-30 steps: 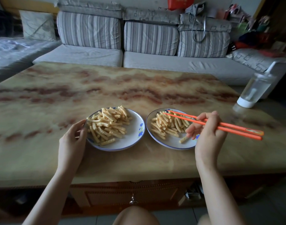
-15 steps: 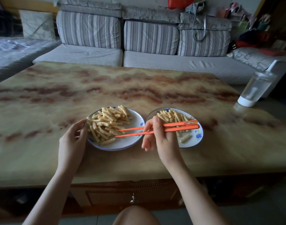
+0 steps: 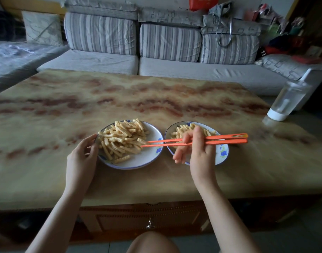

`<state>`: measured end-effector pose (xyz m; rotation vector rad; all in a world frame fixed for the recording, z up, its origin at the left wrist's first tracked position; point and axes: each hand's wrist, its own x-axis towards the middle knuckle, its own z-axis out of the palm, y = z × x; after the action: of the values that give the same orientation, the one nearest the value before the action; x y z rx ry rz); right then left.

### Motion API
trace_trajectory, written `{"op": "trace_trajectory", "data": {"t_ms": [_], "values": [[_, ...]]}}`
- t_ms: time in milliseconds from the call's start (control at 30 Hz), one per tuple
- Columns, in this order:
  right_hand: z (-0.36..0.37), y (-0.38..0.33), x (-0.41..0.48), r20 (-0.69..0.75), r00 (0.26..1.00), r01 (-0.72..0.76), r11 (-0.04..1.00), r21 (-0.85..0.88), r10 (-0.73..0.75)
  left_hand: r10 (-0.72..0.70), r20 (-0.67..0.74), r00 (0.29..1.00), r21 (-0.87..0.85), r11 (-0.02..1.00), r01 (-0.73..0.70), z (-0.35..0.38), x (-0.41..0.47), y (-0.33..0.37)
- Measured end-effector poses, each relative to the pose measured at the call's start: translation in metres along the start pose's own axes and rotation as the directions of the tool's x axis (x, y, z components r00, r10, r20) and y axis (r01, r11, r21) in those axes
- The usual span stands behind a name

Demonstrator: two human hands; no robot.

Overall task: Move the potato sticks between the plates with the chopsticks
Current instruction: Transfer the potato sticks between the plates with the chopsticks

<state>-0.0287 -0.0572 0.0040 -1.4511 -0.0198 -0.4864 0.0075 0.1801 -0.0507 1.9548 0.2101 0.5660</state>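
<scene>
Item one: the right hand (image 3: 198, 152), lower centre-right of the frame, is clenched round a pair of orange chopsticks (image 3: 224, 139), thumb on top and fingers curled beneath. The hand hangs over the near-left part of the right plate (image 3: 223, 152). The chopsticks lie nearly level. Their joined butt ends point to the right of the frame and their tips reach left across the gap between the plates. The tips stand slightly apart at the right edge of the heap of crinkle-cut potato sticks (image 3: 123, 139) on the left plate (image 3: 138, 161). The upper tip meets the end of one stick; whether that stick is gripped cannot be told. Item two: a smaller lot of potato sticks (image 3: 180, 133) lies on the far-left part of the right plate, just beyond the right hand's knuckles and partly hidden by them. Item three: the left hand (image 3: 81, 157), lower centre-left, is released, its fingers loosely bent, with thumb and fingertips resting against the left rim of the left plate. Both plates are white with a blue rim and blue flower marks, and sit side by side, close but apart, on the marbled tan surface (image 3: 156, 99). A clear bottle with a white base (image 3: 288, 99) stands at the right edge of the surface. A striped grey sofa (image 3: 174, 70) runs across the upper frame.
</scene>
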Motion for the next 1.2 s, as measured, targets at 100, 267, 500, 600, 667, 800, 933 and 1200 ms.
{"op": "trace_trajectory", "data": {"t_ms": [100, 267, 500, 600, 667, 800, 933, 1200], "values": [[-0.012, -0.007, 0.006, -0.121, 0.992, 0.028, 0.998, 0.05, -0.022, 0.002, -0.001, 1.0, 0.008, 1.0, -0.002, 0.0, 0.001, -0.001], [-0.039, -0.009, 0.021, -0.348, 0.932, 0.096, 0.995, -0.018, -0.096, 0.002, -0.002, 1.0, 0.01, 1.0, -0.002, 0.001, 0.0, 0.001], [-0.055, -0.007, 0.026, -0.416, 0.895, 0.124, 0.986, -0.108, -0.158, -0.001, -0.005, 1.0, 0.011, 1.0, 0.001, 0.0, -0.001, 0.002], [-0.05, -0.009, 0.022, -0.392, 0.9, 0.162, 0.982, -0.1, -0.189, -0.003, -0.002, 1.0, 0.005, 1.0, 0.003, 0.0, -0.001, 0.003], [-0.044, -0.011, 0.019, -0.347, 0.918, 0.178, 0.981, -0.073, -0.193, -0.003, -0.001, 1.0, 0.006, 1.0, 0.003, 0.0, -0.001, 0.002], [-0.023, -0.007, 0.008, -0.122, 0.988, 0.1, 0.995, 0.022, -0.096, -0.004, -0.003, 1.0, 0.007, 1.0, 0.004, 0.0, -0.001, 0.002], [-0.004, 0.003, -0.002, 0.127, 0.989, 0.074, 0.997, -0.023, -0.07, -0.004, -0.005, 1.0, 0.007, 1.0, 0.004, 0.0, 0.0, 0.002], [0.014, 0.014, -0.004, 0.243, 0.97, 0.03, 0.997, -0.068, -0.013, -0.006, -0.006, 1.0, 0.007, 1.0, 0.006, 0.0, 0.0, 0.001]]}}
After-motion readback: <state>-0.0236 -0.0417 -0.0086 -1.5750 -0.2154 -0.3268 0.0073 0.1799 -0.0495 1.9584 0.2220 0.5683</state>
